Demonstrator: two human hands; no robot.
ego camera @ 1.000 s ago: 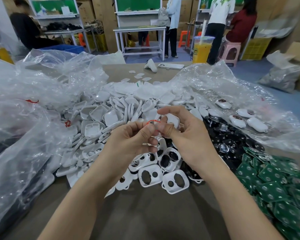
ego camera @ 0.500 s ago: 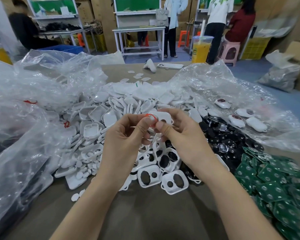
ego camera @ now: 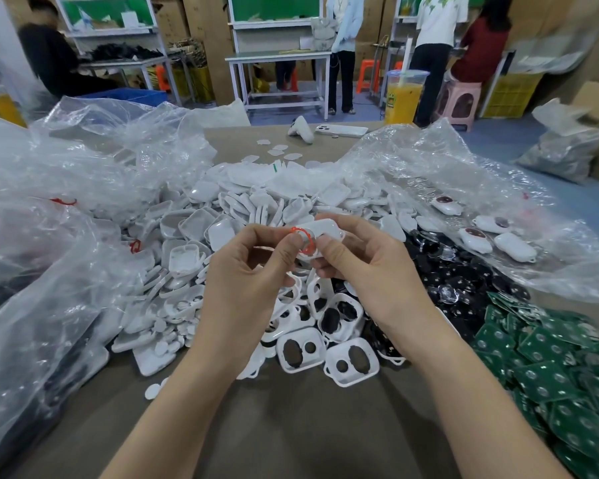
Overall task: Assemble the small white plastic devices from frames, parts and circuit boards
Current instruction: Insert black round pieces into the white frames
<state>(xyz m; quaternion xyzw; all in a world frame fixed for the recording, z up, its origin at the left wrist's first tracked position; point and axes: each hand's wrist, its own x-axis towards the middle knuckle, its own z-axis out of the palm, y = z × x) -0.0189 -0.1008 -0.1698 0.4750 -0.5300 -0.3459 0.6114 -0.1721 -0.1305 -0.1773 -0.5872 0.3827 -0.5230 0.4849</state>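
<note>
my left hand [ego camera: 253,271] and right hand [ego camera: 363,267] have lifted a little since a moment ago, above the pile of white frames [ego camera: 329,340]. both stay pinched on a white shell [ego camera: 320,229], with the red ring [ego camera: 303,240] now showing plainly at my thumbs.

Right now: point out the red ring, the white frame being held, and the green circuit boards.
Thin red plastic ring [ego camera: 302,240], head view, its upper band.
Held white plastic frame [ego camera: 325,225], head view, top edge.
Green circuit board pile [ego camera: 547,368], head view, one board's face.
</note>
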